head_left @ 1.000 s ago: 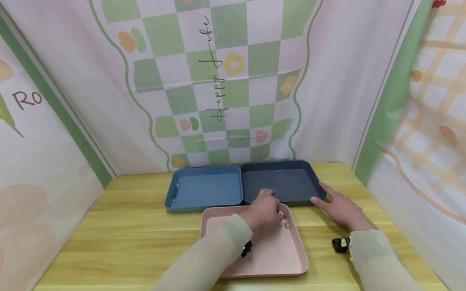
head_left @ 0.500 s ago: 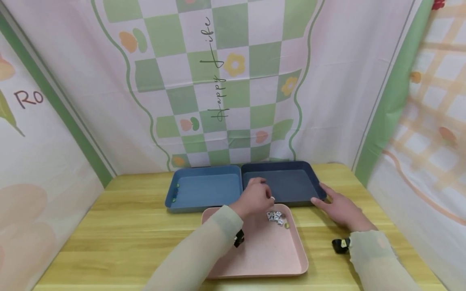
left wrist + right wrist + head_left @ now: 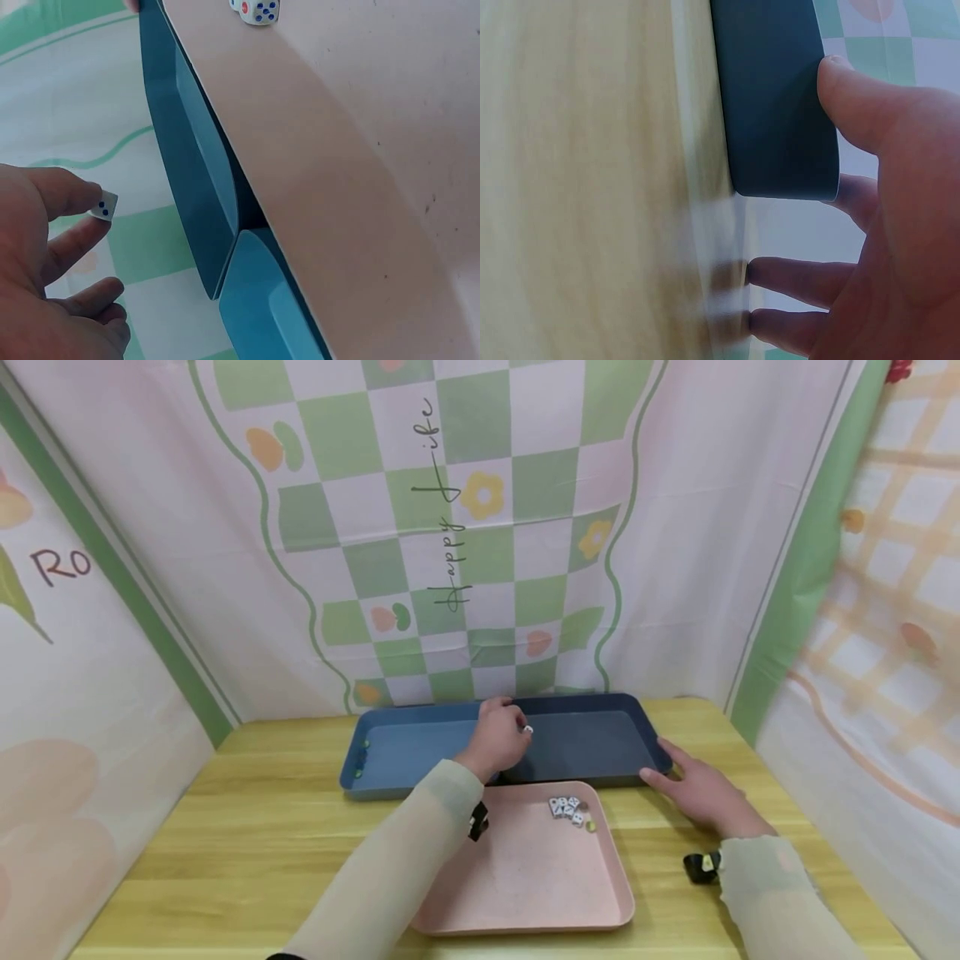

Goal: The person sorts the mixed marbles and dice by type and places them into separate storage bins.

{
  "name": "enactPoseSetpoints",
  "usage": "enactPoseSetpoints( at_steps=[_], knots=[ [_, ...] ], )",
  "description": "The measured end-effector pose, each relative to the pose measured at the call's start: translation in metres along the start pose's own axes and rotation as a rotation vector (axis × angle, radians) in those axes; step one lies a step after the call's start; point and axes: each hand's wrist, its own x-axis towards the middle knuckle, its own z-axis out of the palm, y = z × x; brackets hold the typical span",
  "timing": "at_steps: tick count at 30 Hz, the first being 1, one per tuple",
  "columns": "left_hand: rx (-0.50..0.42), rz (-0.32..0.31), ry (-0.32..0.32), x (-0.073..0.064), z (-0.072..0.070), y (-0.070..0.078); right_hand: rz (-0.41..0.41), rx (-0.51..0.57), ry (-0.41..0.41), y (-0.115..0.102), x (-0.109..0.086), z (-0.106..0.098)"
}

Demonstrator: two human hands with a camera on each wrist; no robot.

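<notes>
A small white die [image 3: 106,207] with blue pips is pinched between the thumb and index finger of my left hand [image 3: 493,739], its other fingers partly bent. In the head view, this hand is over where the blue tray [image 3: 420,790] and the dark navy tray [image 3: 581,703] meet. My right hand [image 3: 697,789] rests at the navy tray's front right corner. Its thumb touches the rim, the index finger lies along the side wall, and the other fingers reach down to the table. Several more white dice [image 3: 564,807] sit grouped in the far right corner of the pink tray [image 3: 525,868].
Beside the dice lies a small yellow-green piece [image 3: 591,827]. Small green pieces [image 3: 359,773] and darker ones line the blue tray's left wall. The trays stand on a wooden table [image 3: 247,843], with a printed curtain [image 3: 480,568] hanging behind.
My left hand has lifted a die from the pink tray and carried it up and left, over the junction of the two rear trays. The right hand has stayed still.
</notes>
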Motion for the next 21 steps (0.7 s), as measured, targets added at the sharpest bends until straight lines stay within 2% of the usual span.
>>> enactPoseSetpoints(
  at_steps=[6,13,17,21],
  knots=[
    [0.033,-0.017,0.004,0.002,0.002,-0.003,0.002,0.004,-0.002,0.0,0.0,0.001],
    [0.065,-0.094,0.054,0.006,0.006,-0.009,0.008,0.002,-0.006,0.001,0.001,0.001],
    [0.069,-0.101,0.065,0.005,0.007,-0.011,0.002,0.002,-0.003,0.001,0.001,0.001],
    [0.089,-0.095,0.051,0.004,0.008,-0.013,0.001,0.003,-0.002,0.001,0.001,0.001]
  ],
)
